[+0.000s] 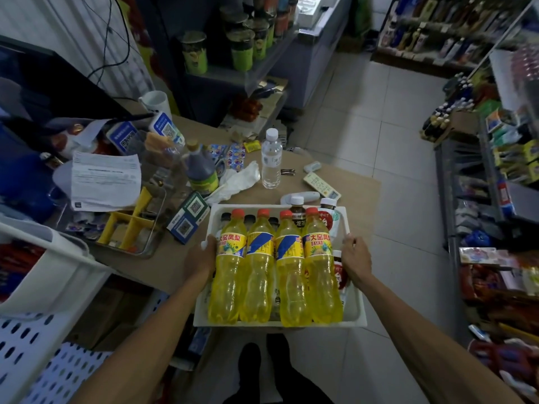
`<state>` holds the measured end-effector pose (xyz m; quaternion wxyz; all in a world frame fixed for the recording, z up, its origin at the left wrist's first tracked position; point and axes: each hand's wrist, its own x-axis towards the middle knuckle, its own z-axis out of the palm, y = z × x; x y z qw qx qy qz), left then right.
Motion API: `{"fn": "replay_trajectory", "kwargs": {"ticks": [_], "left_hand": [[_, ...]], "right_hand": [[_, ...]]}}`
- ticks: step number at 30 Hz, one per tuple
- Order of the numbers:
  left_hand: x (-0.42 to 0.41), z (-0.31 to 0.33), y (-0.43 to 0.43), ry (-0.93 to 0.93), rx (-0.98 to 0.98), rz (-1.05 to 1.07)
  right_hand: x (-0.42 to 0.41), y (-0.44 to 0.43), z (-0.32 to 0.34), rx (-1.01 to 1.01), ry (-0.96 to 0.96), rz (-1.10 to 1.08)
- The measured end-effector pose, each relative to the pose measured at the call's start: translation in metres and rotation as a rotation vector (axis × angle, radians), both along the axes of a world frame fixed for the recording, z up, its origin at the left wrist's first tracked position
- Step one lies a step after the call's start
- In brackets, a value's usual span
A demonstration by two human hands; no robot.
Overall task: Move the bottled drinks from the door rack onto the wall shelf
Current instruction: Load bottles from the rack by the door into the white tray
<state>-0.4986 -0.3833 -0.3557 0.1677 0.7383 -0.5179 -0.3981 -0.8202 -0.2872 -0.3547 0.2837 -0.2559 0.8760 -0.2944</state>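
A white door rack (357,312) full of bottled drinks is held level in front of me, its far end over the counter edge. Several yellow soda bottles (259,272) with red caps stand in its front row. Behind them stand dark-capped bottles and a brown tea bottle (297,212). My left hand (201,255) grips the rack's left rim. My right hand (354,258) grips the right rim. No wall shelf can be picked out for certain.
The brown counter (344,182) carries a clear water bottle (271,160), a dark sauce jug (201,170), papers, QR stands and a remote. White perforated baskets (43,330) stand at left. Stocked shelves (495,176) line the right of the tiled aisle.
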Motion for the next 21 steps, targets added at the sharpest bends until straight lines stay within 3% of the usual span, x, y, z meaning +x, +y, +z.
{"fn": "replay_trajectory", "kwargs": {"ticks": [11,21], "left_hand": [[0.001,-0.005,-0.003,-0.024,0.07,0.053],[0.002,0.002,-0.002,0.048,0.121,0.135]], "right_hand": [[-0.011,0.007,-0.005,0.062,-0.086,0.033],[-0.01,0.009,-0.006,-0.121,-0.256,-0.097]]}}
